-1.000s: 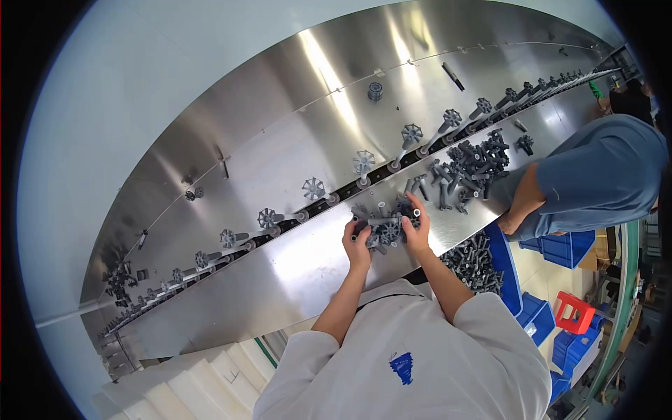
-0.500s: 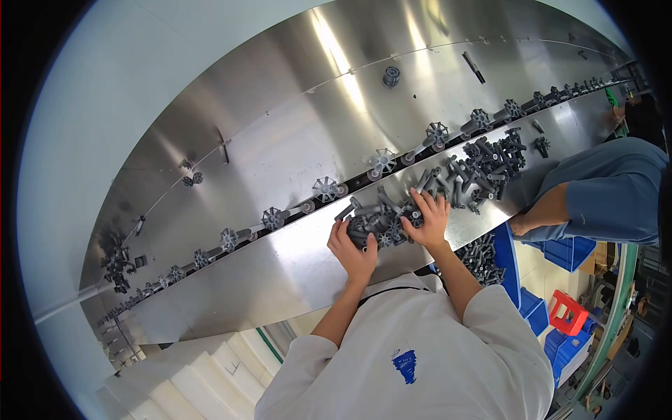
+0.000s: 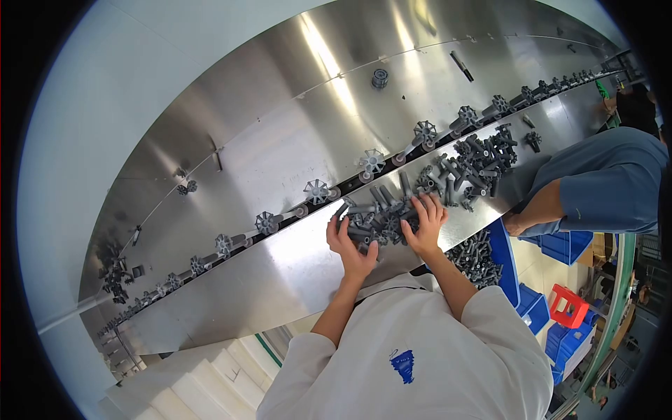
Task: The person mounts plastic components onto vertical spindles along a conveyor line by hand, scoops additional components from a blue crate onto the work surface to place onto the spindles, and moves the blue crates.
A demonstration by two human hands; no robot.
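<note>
The left hand [image 3: 355,253] and right hand [image 3: 425,229], fingers curved wide, cupped one heap of grey parts [image 3: 380,221], individually uncountable. One further heap [image 3: 484,165] lay nearby.

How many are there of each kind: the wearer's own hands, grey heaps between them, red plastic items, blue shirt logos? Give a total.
Own hands: 2 (left hand, right hand)
Grey heap: 1
Red item: 1
Blue logo: 1
Total: 5
</note>
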